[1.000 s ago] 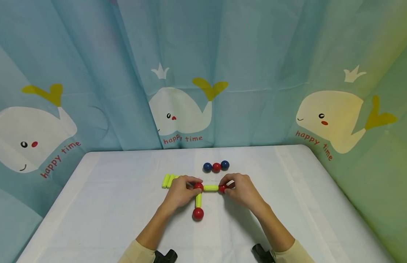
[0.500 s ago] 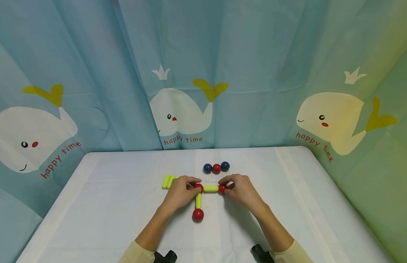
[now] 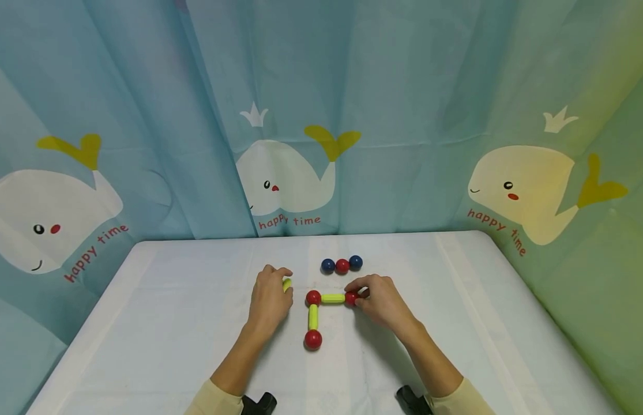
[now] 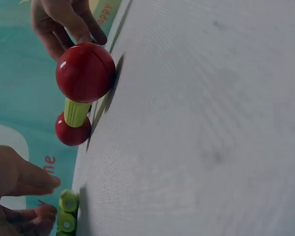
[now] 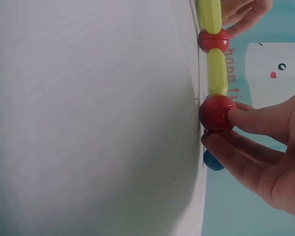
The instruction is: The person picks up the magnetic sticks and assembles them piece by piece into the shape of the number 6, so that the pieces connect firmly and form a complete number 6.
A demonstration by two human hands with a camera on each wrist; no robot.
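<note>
On the white table lies an L-shaped join of red balls and yellow-green rods. Its corner ball [image 3: 313, 297] meets one rod [image 3: 333, 298] running right and another rod [image 3: 313, 317] running toward me, which ends in a near red ball [image 3: 313, 340]. My right hand [image 3: 380, 300] pinches the right end ball [image 5: 217, 114] between thumb and fingers. My left hand [image 3: 268, 300] is left of the corner ball, over the loose yellow-green rods [image 4: 67, 201]. In the left wrist view its thumb and fingers are apart beside those rods, which it largely hides from the head view.
Behind the join, a blue ball [image 3: 328, 266], a red ball [image 3: 342, 266] and another blue ball [image 3: 355, 263] stand in a row. A curtain [image 3: 404, 144] with printed whales hangs along the table's back and sides.
My left hand has let go of the corner red ball and moved left to the loose rods. The right hand stays on its ball, and the join has not moved.
</note>
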